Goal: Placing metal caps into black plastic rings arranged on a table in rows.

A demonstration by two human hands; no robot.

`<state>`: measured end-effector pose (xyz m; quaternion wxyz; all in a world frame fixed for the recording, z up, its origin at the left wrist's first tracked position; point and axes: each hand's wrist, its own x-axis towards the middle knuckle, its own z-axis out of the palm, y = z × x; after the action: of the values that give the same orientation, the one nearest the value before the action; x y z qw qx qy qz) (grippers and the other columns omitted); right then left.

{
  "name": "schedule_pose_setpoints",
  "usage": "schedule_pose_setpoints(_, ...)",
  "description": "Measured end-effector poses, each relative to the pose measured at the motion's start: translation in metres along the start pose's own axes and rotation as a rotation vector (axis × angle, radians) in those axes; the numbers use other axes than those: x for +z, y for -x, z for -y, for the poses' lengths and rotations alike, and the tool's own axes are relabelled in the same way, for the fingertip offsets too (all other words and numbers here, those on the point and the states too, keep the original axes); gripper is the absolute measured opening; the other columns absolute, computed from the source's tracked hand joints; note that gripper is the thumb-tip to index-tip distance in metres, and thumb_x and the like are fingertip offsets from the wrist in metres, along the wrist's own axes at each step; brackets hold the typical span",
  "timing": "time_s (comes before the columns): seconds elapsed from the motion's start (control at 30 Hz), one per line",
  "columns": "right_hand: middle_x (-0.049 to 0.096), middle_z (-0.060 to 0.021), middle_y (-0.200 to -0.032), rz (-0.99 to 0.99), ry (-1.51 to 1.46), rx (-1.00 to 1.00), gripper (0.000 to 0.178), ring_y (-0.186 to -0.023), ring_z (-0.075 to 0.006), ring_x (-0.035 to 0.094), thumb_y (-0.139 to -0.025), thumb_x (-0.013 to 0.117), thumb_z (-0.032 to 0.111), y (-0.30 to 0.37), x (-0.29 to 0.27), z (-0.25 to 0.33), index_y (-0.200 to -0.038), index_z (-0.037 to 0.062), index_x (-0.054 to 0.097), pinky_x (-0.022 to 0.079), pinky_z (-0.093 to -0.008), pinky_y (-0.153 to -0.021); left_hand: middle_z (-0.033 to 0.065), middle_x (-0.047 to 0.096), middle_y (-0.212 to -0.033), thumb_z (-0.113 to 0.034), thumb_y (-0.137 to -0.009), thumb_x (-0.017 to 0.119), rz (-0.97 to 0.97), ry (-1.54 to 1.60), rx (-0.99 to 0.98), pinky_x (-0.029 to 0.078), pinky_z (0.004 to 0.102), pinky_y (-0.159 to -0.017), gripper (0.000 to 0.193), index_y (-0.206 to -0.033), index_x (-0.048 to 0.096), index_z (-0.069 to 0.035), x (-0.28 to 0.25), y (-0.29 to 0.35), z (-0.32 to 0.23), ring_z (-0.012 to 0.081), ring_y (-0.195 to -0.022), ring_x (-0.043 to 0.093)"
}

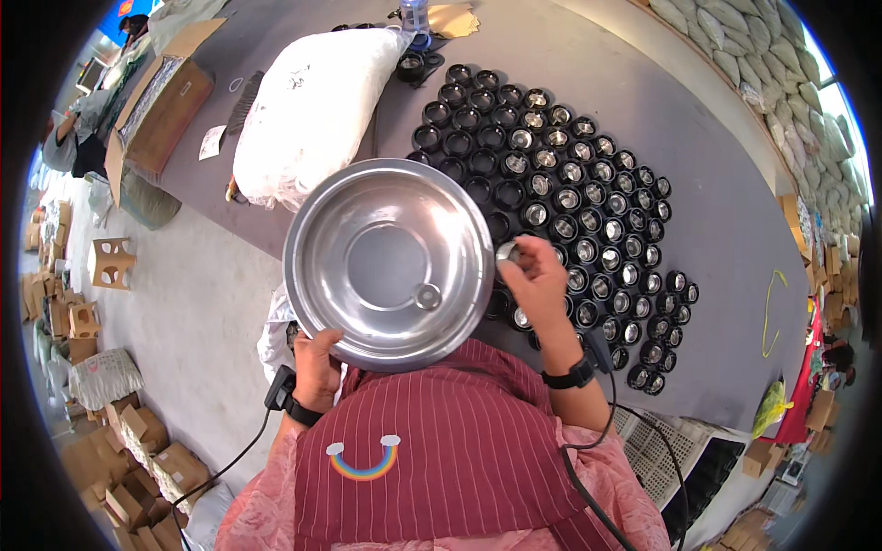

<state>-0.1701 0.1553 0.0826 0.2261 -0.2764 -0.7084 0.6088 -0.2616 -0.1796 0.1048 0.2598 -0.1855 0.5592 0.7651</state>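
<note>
A wide, shiny steel bowl (322,216) is held up over the table's near edge. My left hand (319,367) grips its lower left rim, thumb on top. One small round metal piece (428,296) lies inside, near the bottom right of the bowl. My right hand (540,283), beside the bowl's right rim, pinches another small round metal piece (505,257) between thumb and fingers. Under and beyond that hand stand many round black cups (566,197) in close rows. Shiny metal pieces sit in many of them; several at the far left show only dark insides.
A stuffed white sack (312,110) lies on the grey table (726,239), left of the cups. An open cardboard box (170,106) stands at the far left. A yellow-green strap (772,312) lies at the right. Cables run from both wrist bands; a plastic crate (652,450) is low right.
</note>
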Motion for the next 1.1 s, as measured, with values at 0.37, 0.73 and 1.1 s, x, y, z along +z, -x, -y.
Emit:
schedule_pose_setpoints(0.37,0.066,-0.0139,-0.107,0.063,0.780,-0.336,0.040,-0.101,-0.0337,0.059,-0.078,0.075,0.019,0.014,-0.016,-0.058,-0.113,0.0035,0.063,0.049,-0.0423,-0.089,0.0142,0.062,-0.111,0.003,-0.079,0.053,-0.130,0.034,0.061,0.053,0.0437,-0.088,0.044,-0.123,0.053,0.003,-0.033,0.017,-0.012,0.0295,-0.100,0.063)
schedule_pose_setpoints(0.73,0.066,-0.0098,-0.090,0.531,0.782,-0.577,0.038,-0.084,-0.0302,0.064,-0.073,0.076,0.026,0.030,0.068,0.025,-0.104,0.0081,0.064,0.051,-0.0423,-0.071,0.0095,0.069,-0.100,0.010,-0.074,0.061,-0.006,0.035,0.102,0.055,0.0333,-0.080,0.037,-0.109,0.062,0.001,-0.002,0.022,0.004,0.0213,-0.087,0.068)
schedule_pose_setpoints(1.1,0.054,-0.0011,-0.085,0.385,-0.056,-0.042,0.035,-0.072,-0.0087,0.056,-0.072,0.076,0.008,0.036,0.021,0.000,-0.103,0.0064,0.061,0.048,-0.0242,-0.062,0.0140,0.063,-0.114,0.005,-0.077,0.054,-0.107,0.034,0.045,0.052,0.0457,-0.091,0.050,-0.126,0.052,0.001,-0.033,0.031,0.011,0.0301,-0.102,0.063)
